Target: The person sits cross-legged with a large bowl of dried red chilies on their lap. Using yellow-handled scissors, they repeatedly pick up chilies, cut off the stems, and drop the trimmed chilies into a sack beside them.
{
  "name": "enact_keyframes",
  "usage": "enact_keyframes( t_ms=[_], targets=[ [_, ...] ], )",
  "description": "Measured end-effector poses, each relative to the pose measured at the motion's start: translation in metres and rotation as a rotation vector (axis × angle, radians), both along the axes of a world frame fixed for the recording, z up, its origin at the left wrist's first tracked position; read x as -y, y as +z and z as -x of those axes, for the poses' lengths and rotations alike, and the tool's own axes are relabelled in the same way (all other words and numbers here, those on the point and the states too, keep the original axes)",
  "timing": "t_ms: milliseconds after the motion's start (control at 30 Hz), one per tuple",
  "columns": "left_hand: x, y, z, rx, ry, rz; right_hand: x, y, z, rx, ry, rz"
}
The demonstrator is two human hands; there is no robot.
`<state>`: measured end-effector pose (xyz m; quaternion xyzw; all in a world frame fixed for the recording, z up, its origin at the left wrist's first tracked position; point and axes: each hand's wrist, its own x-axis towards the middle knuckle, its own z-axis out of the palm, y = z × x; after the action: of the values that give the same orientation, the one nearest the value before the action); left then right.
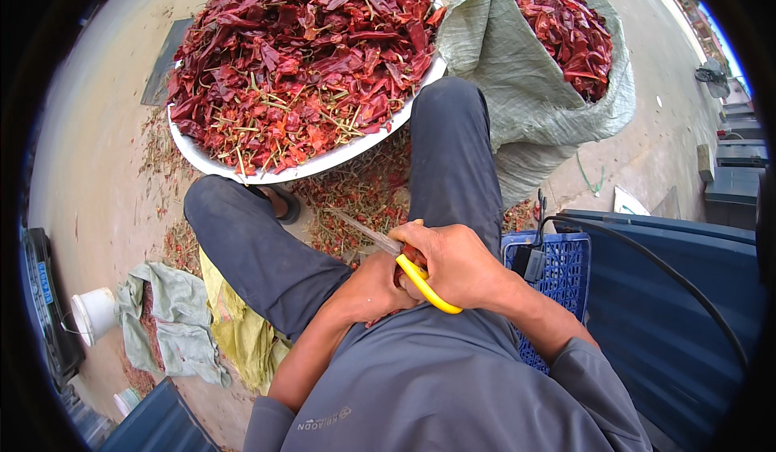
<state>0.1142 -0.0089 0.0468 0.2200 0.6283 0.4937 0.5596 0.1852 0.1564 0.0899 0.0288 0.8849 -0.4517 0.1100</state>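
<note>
My right hand (464,264) grips a pair of scissors (431,288) with yellow handles, in front of my lap. The metal blades point up and to the left, past my left hand (377,288). That hand is curled close against the right one, its fingers mostly hidden. Red dried chili peppers (383,317) peek out beneath it, and more red shows between the two hands. Beyond my knees, a wide white basin (309,170) is heaped with dried red chilies (315,45); cut stems and caps lie on the near side of the heap.
A woven sack (515,100) of red chilies stands beyond my right knee. Beside my right hip is a blue plastic crate (555,270), near a blue corrugated panel (661,294). Stem scraps (357,206) litter the ground. Leftward are a yellow sack (236,324) and a white bucket (94,315).
</note>
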Motion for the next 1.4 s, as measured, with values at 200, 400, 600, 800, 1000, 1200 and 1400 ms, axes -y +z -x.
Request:
enact_keyframes(
  t_ms=[200,400,600,800,1000,1200,1400],
  targets=[
    [-0.005,0.002,0.0,-0.183,0.04,-0.16,-0.02,0.002,-0.005,0.08,-0.374,0.474],
    [-0.003,0.003,0.0,0.027,0.042,-0.047,-0.027,0.008,-0.006,0.139,-0.239,0.263],
    [-0.006,-0.011,0.0,0.005,-0.011,-0.125,-0.015,-0.008,-0.005,-0.004,-0.01,0.127],
    [-0.004,-0.007,-0.002,0.006,0.059,-0.115,-0.018,-0.008,-0.008,0.115,-0.263,0.277],
    [0.001,-0.015,-0.006,-0.184,0.023,-0.079,-0.02,-0.013,-0.017,0.046,-0.428,0.199],
    [-0.001,-0.014,-0.01,-0.204,0.076,-0.159,-0.034,-0.009,-0.025,0.031,-0.518,0.137],
    [0.003,-0.018,-0.01,-0.148,0.246,-0.191,-0.047,0.004,-0.035,-0.032,-0.394,0.01]
  ],
)
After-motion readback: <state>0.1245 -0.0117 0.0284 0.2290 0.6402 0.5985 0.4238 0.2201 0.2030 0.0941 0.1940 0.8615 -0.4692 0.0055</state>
